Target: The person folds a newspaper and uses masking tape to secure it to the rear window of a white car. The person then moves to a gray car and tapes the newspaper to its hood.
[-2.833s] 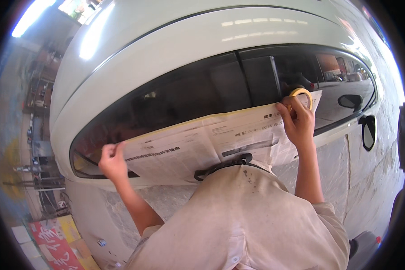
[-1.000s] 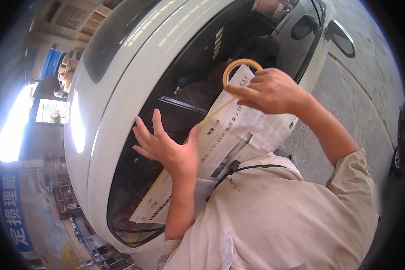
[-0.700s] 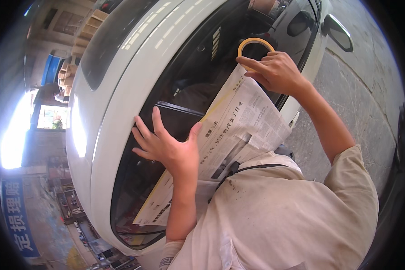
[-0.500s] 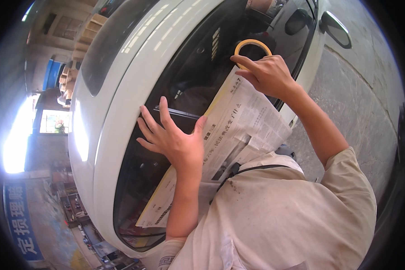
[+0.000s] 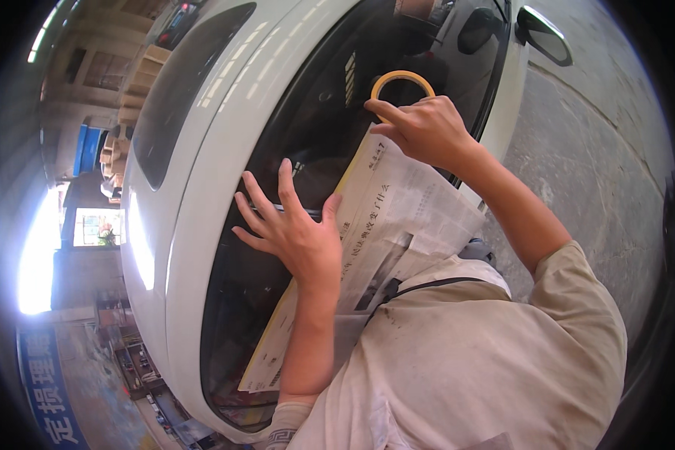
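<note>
tape roll point(image 5: 403, 74) sits in bent right fingers point(image 5: 391, 114), left fingers point(image 5: 289, 187) splayed at newspaper point(image 5: 409, 196).

I positioned the left hand point(image 5: 304, 241) spread, fingers point(image 5: 286, 184) fanned, thumb point(image 5: 331, 210) apart. With the right forearm point(image 5: 519, 202) angled inward, I held the right hand point(image 5: 430, 131) curled, index finger point(image 5: 386, 113) extended.

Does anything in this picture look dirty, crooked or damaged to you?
Yes, slightly: small dark spots on the front of the beige shirt make it look soiled. The newspaper is also creased near the shirt, so it looks rumpled.
</note>
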`<state>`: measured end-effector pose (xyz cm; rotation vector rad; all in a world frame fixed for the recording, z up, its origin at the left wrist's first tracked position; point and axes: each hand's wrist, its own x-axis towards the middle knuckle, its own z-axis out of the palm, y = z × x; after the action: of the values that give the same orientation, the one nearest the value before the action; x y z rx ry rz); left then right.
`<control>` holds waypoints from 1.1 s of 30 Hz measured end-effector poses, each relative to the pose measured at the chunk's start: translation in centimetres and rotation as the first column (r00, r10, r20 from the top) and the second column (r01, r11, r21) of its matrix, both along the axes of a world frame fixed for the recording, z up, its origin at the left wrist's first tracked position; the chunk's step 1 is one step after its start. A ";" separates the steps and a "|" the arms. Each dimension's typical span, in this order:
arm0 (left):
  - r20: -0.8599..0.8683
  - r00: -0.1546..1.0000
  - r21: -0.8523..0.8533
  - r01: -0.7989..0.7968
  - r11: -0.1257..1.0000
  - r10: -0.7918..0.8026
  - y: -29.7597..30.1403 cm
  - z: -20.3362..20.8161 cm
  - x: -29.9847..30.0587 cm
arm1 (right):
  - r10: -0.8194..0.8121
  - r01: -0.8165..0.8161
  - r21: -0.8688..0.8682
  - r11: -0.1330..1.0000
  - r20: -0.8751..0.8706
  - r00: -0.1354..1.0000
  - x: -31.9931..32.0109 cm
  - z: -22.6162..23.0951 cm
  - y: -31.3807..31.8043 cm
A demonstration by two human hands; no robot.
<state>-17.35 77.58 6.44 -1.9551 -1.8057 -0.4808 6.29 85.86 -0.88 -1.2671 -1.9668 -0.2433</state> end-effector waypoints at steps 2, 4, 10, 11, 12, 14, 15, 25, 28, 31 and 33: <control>-0.004 1.000 -0.011 -0.004 1.000 0.004 0.2 0.1 0.6 | 0.002 -0.002 -0.011 1.000 0.037 0.999 0.2 0.1 0.0; -0.007 1.000 -0.014 0.005 1.000 -0.005 0.7 0.2 1.0 | -0.006 0.006 -0.006 1.000 0.032 0.999 0.2 0.4 0.0; -0.019 0.996 0.004 0.092 0.996 -0.092 2.4 -0.2 2.5 | -0.040 0.040 0.004 0.999 0.007 0.999 0.2 0.4 0.3; -0.020 0.994 0.006 0.104 0.995 -0.104 2.8 -0.2 2.8 | -0.051 0.051 -0.004 0.999 0.002 0.999 0.3 0.4 0.3; -0.021 0.993 0.007 0.113 0.994 -0.113 3.1 -0.2 3.1 | -0.060 0.060 -0.013 0.998 -0.005 0.998 0.2 0.3 0.3; -0.001 0.993 0.019 0.122 0.992 -0.122 3.7 -0.1 3.9 | -0.079 0.078 -0.019 0.997 -0.031 0.996 0.0 0.0 0.4; 0.001 0.991 0.026 0.134 0.991 -0.134 4.1 -0.3 4.2 | -0.091 0.090 -0.023 0.996 -0.044 0.995 -0.1 -0.1 0.4; 0.021 0.972 0.099 0.230 0.968 -0.234 7.2 -1.7 7.0 | -0.107 0.103 -0.052 0.993 -0.076 0.991 -0.5 -0.1 0.4; 0.039 0.965 0.086 0.255 0.963 -0.259 7.3 -2.1 7.8 | -0.112 0.107 -0.059 0.992 -0.083 0.990 -0.7 0.1 0.3; 0.078 0.965 0.108 0.242 0.964 -0.251 7.2 -2.0 8.6 | -0.094 0.091 -0.037 0.995 -0.091 0.991 -0.5 0.1 0.2; 0.109 0.965 0.119 0.225 0.967 -0.238 7.3 -1.9 9.1 | -0.067 0.067 -0.006 0.998 -0.084 0.994 -0.3 -0.3 0.2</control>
<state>-8.22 84.90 4.49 -2.1132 -1.5911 -0.7719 5.96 86.10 -1.22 -1.3255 -1.8563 -0.2169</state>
